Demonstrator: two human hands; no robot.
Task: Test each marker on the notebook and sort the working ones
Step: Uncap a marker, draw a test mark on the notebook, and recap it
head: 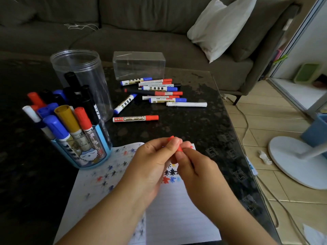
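Two hands over an open notebook (177, 209) on a dark table (203, 124), pinching one red marker (179, 147).

Most of the marker is hidden between the left hand (152, 161) and right hand (198, 172), both curled round it; whether it is capped is hard to tell. Behind, a clear jar (83, 80) holds black markers, a blue cup (85, 152) is packed with mixed ones, a clear box (138, 65) looks bare, and loose markers (155, 91) lie beside it.

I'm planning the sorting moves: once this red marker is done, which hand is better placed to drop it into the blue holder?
Probably the left hand. The blue holder stands on its side of the notebook; the right hand would have to cross over. Both grip the red marker.
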